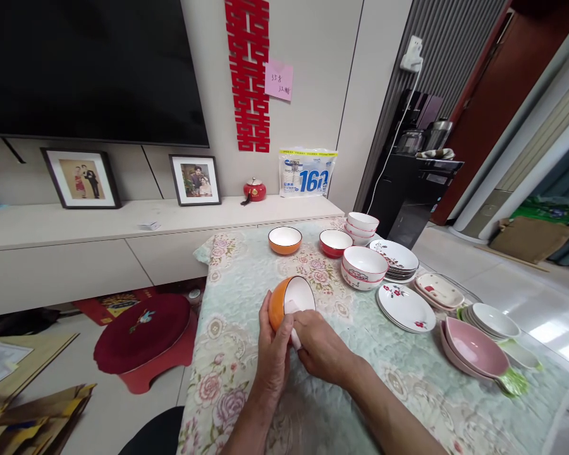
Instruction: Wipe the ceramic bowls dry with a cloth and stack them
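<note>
An orange bowl [277, 303] with a white inside is tilted on its side above the table. My left hand [274, 347] is closed round its outside and lower edge. In my right hand [320, 341] a thin white cloth [295, 333] is bunched up and pressed against the bowl's near rim; part of it shows inside the bowl. The fingertips of my right hand are partly hidden. Beyond my hands, a second orange bowl [285, 241] and a red bowl [336, 244] stand upright on the flowered tablecloth [232, 328].
To the right are stacked white bowls [364, 268], smaller bowls [361, 222], dark-edged plates [394, 255], flowered plates [406, 308], squarish dishes [439, 291] and pink leaf-handled dishes [477, 347]. A red stool [145, 332] stands left of the table. A white cabinet [90, 230] runs behind, bearing a plastic pack [308, 174].
</note>
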`<action>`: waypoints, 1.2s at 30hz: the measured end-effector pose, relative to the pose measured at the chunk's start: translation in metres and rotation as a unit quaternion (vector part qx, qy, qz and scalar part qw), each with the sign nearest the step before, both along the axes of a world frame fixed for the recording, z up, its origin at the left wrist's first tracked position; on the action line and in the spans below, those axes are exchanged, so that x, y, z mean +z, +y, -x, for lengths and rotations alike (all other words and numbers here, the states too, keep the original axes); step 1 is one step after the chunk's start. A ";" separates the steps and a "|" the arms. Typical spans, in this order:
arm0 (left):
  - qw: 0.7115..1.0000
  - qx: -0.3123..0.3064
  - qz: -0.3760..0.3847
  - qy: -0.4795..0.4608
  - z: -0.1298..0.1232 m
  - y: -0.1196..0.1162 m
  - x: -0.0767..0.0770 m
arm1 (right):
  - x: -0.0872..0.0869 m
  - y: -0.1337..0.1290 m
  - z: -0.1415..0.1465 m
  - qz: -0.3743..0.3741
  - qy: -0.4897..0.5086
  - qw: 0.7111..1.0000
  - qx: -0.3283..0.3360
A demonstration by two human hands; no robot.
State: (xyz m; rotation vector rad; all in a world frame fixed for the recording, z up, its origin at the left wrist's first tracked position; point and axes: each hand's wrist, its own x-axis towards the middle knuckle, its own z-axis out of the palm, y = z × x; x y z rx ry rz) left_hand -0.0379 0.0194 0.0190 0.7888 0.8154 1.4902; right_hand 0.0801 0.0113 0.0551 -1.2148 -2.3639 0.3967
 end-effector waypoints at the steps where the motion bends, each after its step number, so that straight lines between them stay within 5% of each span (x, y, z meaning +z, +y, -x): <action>1: 1.000 0.002 0.003 0.004 0.000 0.001 -0.001 | -0.002 0.001 -0.002 -0.020 -0.046 0.999 -0.013; 5: 1.000 -0.002 0.006 -0.002 -0.001 0.001 -0.001 | -0.010 0.003 -0.003 -0.038 -0.079 0.995 -0.048; 9: 1.000 -0.015 0.000 -0.017 -0.004 0.000 0.001 | -0.014 0.002 0.004 0.036 0.099 0.992 -0.071; 14: 1.000 -0.011 0.001 -0.014 -0.005 -0.003 0.005 | -0.004 -0.001 0.012 0.139 0.324 0.933 -0.070; 17: 1.000 -0.019 0.003 -0.021 -0.004 -0.003 0.006 | 0.005 -0.001 0.009 0.136 0.260 0.956 -0.018; 20: 1.000 -0.018 0.006 -0.017 -0.002 -0.002 0.002 | 0.007 0.000 0.000 0.062 0.091 0.994 0.022; 23: 1.000 -0.009 0.001 0.001 -0.002 0.001 -0.002 | 0.002 0.001 -0.007 -0.006 -0.069 0.998 -0.011; 26: 1.000 -0.017 -0.010 0.003 -0.003 0.001 -0.002 | -0.005 0.002 -0.008 -0.026 -0.100 0.993 -0.056; 30: 1.000 -0.018 -0.009 -0.007 -0.005 -0.002 0.004 | -0.012 0.003 0.001 0.035 0.080 0.994 -0.063; 33: 1.000 -0.020 -0.004 -0.014 -0.006 -0.005 0.010 | -0.009 0.001 0.008 0.101 0.254 0.959 -0.076; 36: 0.999 -0.022 0.001 -0.026 -0.005 -0.006 0.013 | 0.000 -0.002 0.009 0.145 0.305 0.940 -0.049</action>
